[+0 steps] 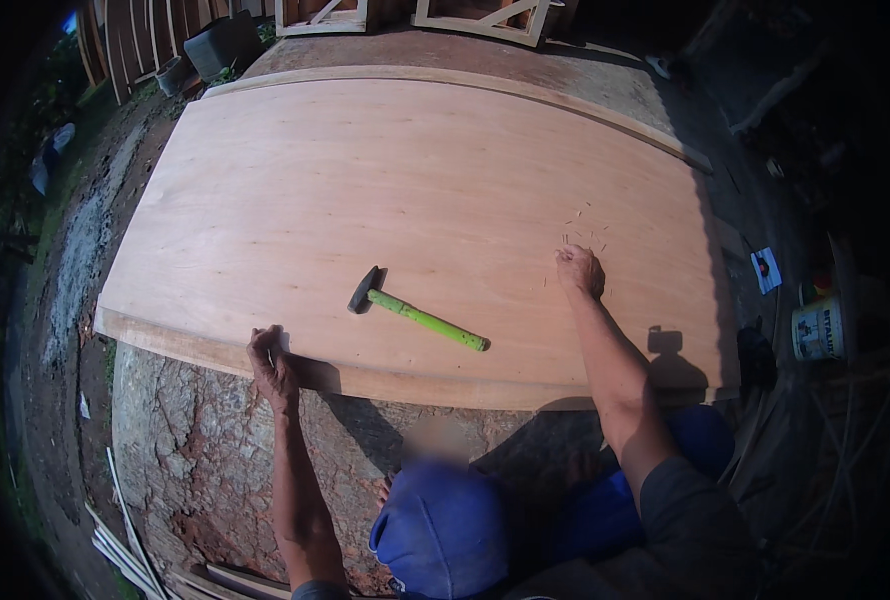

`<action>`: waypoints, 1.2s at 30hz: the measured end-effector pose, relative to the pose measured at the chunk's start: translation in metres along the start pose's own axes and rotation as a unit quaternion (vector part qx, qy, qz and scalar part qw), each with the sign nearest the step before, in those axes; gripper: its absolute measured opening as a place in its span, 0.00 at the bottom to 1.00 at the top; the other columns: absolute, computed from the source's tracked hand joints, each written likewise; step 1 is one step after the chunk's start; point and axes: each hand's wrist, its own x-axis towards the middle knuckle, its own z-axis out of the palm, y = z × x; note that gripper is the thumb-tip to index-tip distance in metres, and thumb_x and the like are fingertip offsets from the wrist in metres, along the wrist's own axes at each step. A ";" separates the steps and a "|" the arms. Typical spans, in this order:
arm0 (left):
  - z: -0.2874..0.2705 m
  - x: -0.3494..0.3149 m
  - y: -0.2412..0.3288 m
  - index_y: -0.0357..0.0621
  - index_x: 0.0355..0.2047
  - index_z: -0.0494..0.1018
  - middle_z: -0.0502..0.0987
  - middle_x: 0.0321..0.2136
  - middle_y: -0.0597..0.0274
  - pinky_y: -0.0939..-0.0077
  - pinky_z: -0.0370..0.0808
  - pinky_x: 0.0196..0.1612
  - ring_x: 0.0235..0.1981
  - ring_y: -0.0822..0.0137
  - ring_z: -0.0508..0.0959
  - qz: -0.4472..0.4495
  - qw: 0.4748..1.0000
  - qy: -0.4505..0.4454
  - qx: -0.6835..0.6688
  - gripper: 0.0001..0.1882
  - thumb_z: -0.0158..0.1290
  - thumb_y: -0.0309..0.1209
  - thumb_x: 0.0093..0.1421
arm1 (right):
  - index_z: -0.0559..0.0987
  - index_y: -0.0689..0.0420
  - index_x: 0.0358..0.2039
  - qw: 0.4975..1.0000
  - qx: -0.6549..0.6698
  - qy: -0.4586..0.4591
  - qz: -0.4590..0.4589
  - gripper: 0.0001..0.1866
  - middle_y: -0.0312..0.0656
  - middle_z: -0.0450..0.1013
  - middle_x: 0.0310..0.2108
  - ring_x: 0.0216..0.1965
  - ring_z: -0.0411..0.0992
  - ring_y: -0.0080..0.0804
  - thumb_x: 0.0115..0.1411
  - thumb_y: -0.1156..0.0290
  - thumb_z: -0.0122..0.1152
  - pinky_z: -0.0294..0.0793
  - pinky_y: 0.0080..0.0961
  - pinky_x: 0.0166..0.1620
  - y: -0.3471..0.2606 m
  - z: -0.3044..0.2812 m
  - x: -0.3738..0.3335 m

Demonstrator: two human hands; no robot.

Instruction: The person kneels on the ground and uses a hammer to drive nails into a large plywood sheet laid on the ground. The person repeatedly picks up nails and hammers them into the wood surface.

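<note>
A large pale plywood sheet (415, 180) lies flat in front of me, with a wooden strip (185, 345) along its near edge. My left hand (272, 362) is closed at that edge, left of the middle; whatever its fingers hold is hidden. On the sheet's right part, my right hand (580, 270) bends its fingers together against the surface beside several small loose nails (587, 228). I cannot make out what is between those fingers. Between my hands rests a hammer (425, 318) with a dark head and a bright green handle, touched by neither.
Another wooden strip (465, 80) runs along the sheet's far edge. Wooden frames (485, 18) stand beyond it. A white bucket (817, 328) sits at the right, and a grey container (223, 47) at the far left. My blue-clad knee (440, 520) is close to the near edge, above rough ground.
</note>
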 end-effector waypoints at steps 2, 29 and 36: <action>-0.013 0.002 0.007 0.40 0.52 0.69 0.77 0.53 0.53 0.59 0.57 0.73 0.65 0.59 0.70 -0.053 0.999 -0.002 -0.012 0.11 0.47 0.19 0.70 | 0.85 0.51 0.40 0.993 -0.022 -0.092 0.074 0.11 0.49 0.78 0.47 0.51 0.77 0.49 0.62 0.62 0.61 0.77 0.42 0.52 -0.031 0.005 0.004; 0.024 -0.101 0.114 0.40 0.47 0.77 0.79 0.42 0.64 0.79 0.73 0.43 0.42 0.74 0.76 -0.236 0.965 0.091 -0.073 0.08 0.52 0.25 0.71 | 0.85 0.46 0.45 0.988 0.018 -0.088 0.125 0.11 0.38 0.84 0.38 0.41 0.83 0.33 0.63 0.63 0.63 0.80 0.28 0.44 -0.006 0.025 0.017; 0.067 -0.096 0.140 0.39 0.48 0.77 0.79 0.41 0.65 0.79 0.73 0.45 0.41 0.75 0.76 -0.240 0.962 0.036 -0.124 0.09 0.51 0.25 0.71 | 0.82 0.50 0.46 0.987 -0.097 -0.128 0.014 0.12 0.47 0.81 0.45 0.52 0.78 0.48 0.62 0.71 0.56 0.77 0.43 0.55 -0.012 -0.003 0.016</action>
